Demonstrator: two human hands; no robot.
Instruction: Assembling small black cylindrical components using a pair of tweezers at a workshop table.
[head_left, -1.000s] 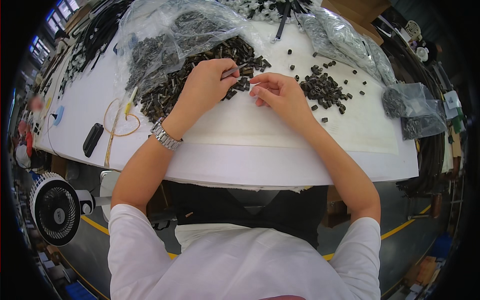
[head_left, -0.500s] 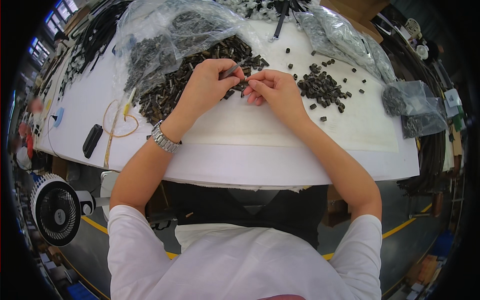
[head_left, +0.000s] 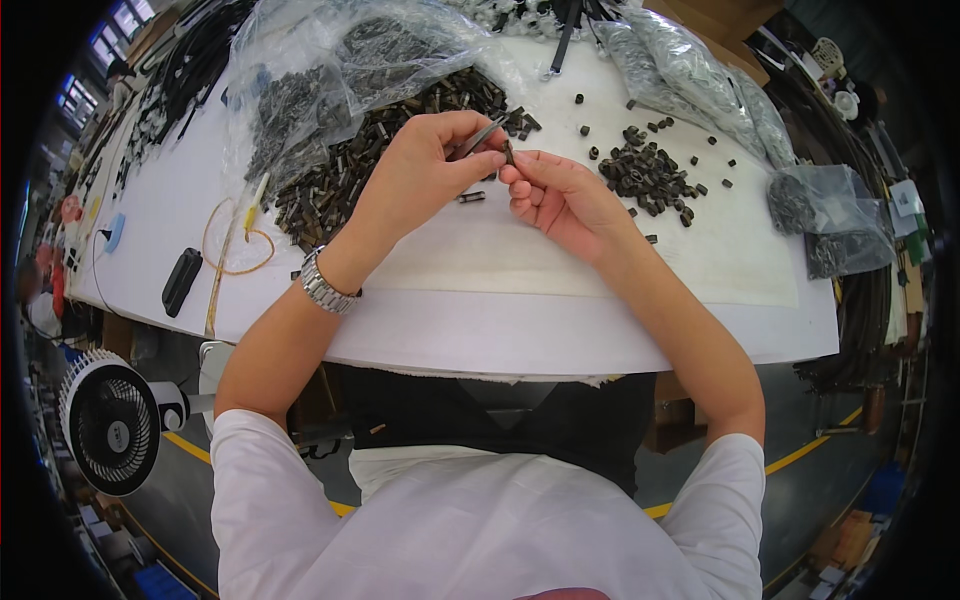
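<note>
Seen from above, a person in a white shirt sits at a white table [head_left: 560, 330] and works with both hands raised just over its surface. The left hand [head_left: 420, 180], with a metal wristwatch [head_left: 322, 285] on its wrist, is curled closed around a thin grey rod-like piece [head_left: 478, 137], pinched between thumb and fingers. The right hand [head_left: 560, 195] meets it fingertip to fingertip, its thumb and forefinger narrowed onto a tiny dark part [head_left: 508, 153] — the two pieces touch, right between the hands.

Behind the left hand lies a long heap of dark tube pieces [head_left: 340, 180], partly under clear plastic bags [head_left: 330, 70]. To the right of the right hand sits a smaller pile of short black beads [head_left: 645, 172], with loose ones scattered near it. One lone dark piece [head_left: 470, 197] rests on the table just below the hands. A yellow cord [head_left: 235, 240] and a flat black object [head_left: 181, 281] lie toward the table's left end — a white floor fan [head_left: 115, 425] stands below that edge.
</note>
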